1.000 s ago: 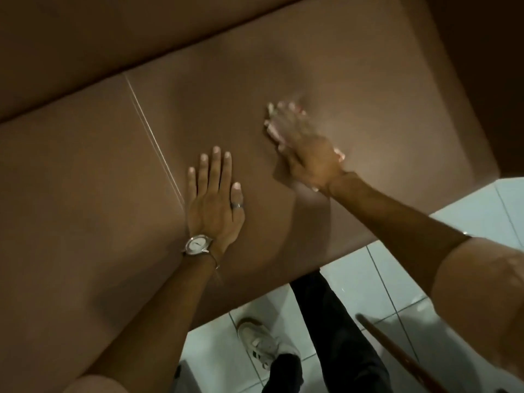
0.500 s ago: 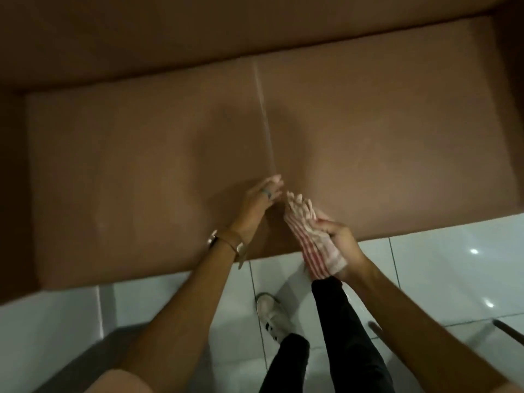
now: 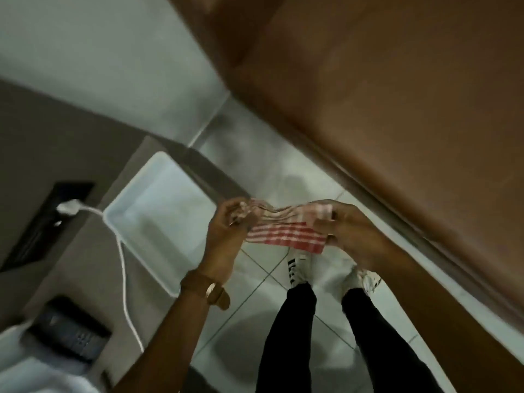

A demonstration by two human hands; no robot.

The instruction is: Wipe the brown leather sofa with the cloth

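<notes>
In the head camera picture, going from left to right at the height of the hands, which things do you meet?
Charger plug → white tray → left hand → striped cloth → right hand → brown sofa.

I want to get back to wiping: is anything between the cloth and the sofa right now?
Nothing visible stands in the way. The cloth is stretched between the left hand and right hand over the tiled floor, and the sofa lies just to the right, with only open space between them.

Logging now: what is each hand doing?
Left hand: closed on the cloth.
Right hand: closed on the cloth's other end.
</notes>
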